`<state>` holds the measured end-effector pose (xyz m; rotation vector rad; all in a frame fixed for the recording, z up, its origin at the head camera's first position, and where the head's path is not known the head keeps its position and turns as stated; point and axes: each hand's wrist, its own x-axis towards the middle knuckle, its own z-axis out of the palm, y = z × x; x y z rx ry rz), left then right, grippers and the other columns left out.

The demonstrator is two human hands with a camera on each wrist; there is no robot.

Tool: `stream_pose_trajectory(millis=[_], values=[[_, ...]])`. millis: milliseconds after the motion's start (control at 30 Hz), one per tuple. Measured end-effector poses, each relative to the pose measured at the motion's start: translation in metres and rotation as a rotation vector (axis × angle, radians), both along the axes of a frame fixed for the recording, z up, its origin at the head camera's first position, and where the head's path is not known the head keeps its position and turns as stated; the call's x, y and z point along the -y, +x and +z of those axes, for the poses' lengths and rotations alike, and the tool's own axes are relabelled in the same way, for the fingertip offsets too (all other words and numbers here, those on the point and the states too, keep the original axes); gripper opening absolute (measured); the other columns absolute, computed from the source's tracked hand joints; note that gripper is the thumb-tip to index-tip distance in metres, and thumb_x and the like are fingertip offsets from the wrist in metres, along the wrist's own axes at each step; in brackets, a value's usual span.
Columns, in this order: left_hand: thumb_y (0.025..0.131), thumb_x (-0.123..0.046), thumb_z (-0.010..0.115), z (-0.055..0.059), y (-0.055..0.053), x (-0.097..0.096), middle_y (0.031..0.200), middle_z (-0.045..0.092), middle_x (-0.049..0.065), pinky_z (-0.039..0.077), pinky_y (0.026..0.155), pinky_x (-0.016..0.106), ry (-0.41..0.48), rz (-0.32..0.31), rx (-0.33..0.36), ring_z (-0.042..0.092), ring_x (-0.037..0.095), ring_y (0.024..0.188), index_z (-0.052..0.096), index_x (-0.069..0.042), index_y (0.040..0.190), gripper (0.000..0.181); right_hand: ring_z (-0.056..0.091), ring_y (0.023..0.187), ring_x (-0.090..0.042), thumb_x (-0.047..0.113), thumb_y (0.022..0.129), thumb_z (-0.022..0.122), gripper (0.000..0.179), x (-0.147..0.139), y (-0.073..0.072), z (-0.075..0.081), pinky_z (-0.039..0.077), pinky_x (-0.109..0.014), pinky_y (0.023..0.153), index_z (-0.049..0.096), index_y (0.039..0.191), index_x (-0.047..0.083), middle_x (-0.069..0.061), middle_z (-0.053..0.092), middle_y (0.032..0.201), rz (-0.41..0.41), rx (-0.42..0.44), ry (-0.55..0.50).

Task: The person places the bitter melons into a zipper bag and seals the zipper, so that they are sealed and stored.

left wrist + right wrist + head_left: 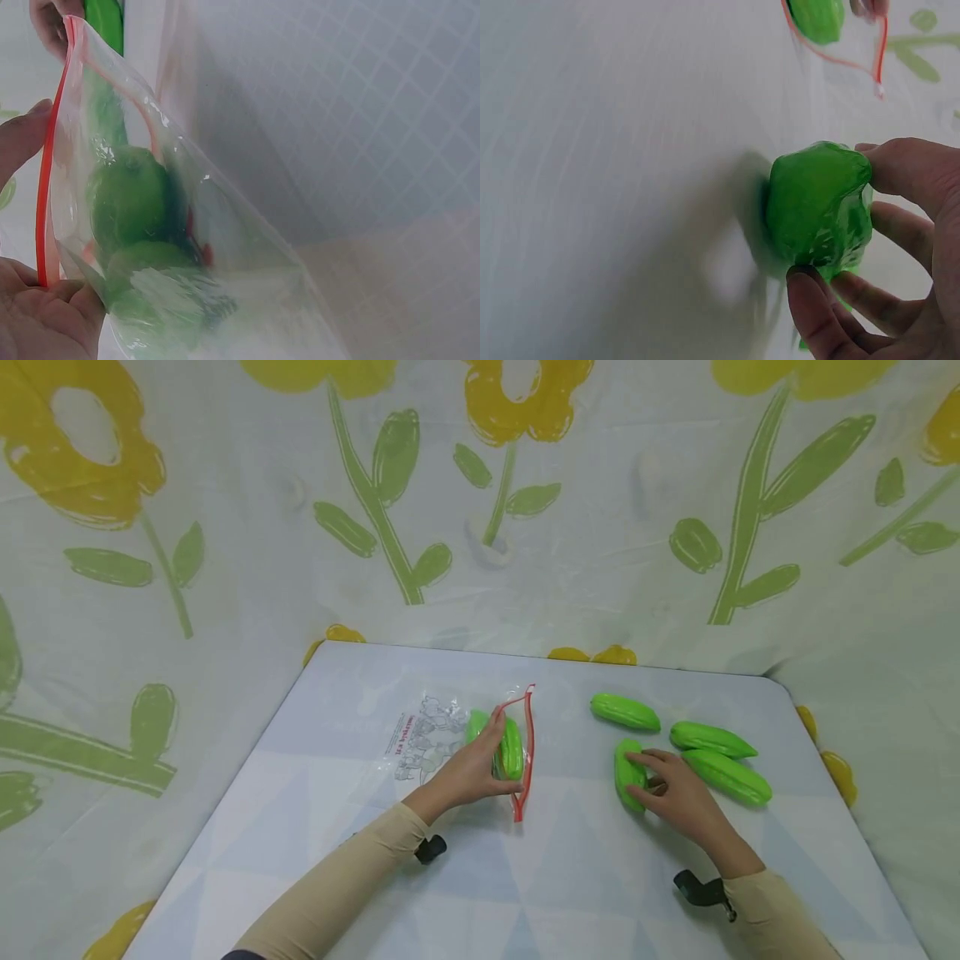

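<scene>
The right hand [684, 800] has its fingers [651, 760] and thumb bent about a green vegetable [628, 770], pinching it from both sides. It lies at the right of the bag [431, 739], well apart from the red zip [530, 747]; whether it touches the surface [570, 885] cannot be told. Three loose vegetables lie near that hand: one [626, 712] farther back, and a pair [712, 740] [727, 777] just to its right.

The left hand [467, 770] holds the bag near its mouth, thumb and fingers spread apart across it, with one fingertip curled on the edge beside the zip. The mouth faces the right hand and gapes. Inside, near the opening, lie green vegetables [512, 750], seemingly two.

The step in hand looks to be the right hand's grasp. It would go best with thumb and fingers set evenly on opposite sides of the vegetable, pressing just enough to stop its glossy skin from slipping. A clean lift, clear of the neighbouring pair, seems wise. The left hand should hold the limp bag steady without pulling the zip edges together; the contents sitting so near the mouth could otherwise slide out.
</scene>
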<state>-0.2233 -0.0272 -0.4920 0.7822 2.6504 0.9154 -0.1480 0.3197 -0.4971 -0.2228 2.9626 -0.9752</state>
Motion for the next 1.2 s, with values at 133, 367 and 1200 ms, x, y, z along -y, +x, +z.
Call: stream_pose_trajectory(millis=[133,367,1200], values=[[0.081,-0.044,0.086,0.000,0.000,0.000,0.171,0.000,0.003,0.038,0.115,0.041,-0.002,0.000,0.002,0.024,0.026,0.153,0.002,-0.009,0.164,0.124,0.068,0.100,-0.033,0.030,0.094,0.075,0.058,0.020,-0.009,-0.001,0.059,-0.044,0.076,0.057,0.144,0.007,-0.028,0.046,0.145,0.014,0.020,-0.013],[0.081,-0.043,0.086,0.002,-0.001,0.001,0.171,0.000,0.004,0.040,0.114,0.041,-0.001,-0.001,-0.005,0.028,0.027,0.151,0.002,-0.008,0.164,0.123,0.068,0.101,-0.032,0.030,0.093,0.076,0.058,0.041,-0.020,-0.007,0.059,-0.043,0.077,0.057,0.145,0.009,-0.026,0.046,0.146,0.015,0.000,-0.028],[0.081,-0.041,0.087,0.000,0.000,-0.001,0.171,-0.003,0.000,0.040,0.114,0.040,0.000,0.013,0.021,0.029,0.025,0.151,-0.002,-0.013,0.165,0.125,0.063,0.088,-0.020,0.036,0.094,0.074,0.065,0.044,-0.019,-0.013,0.052,-0.032,0.063,0.046,0.150,0.015,-0.017,0.059,0.133,-0.028,0.140,-0.114]])
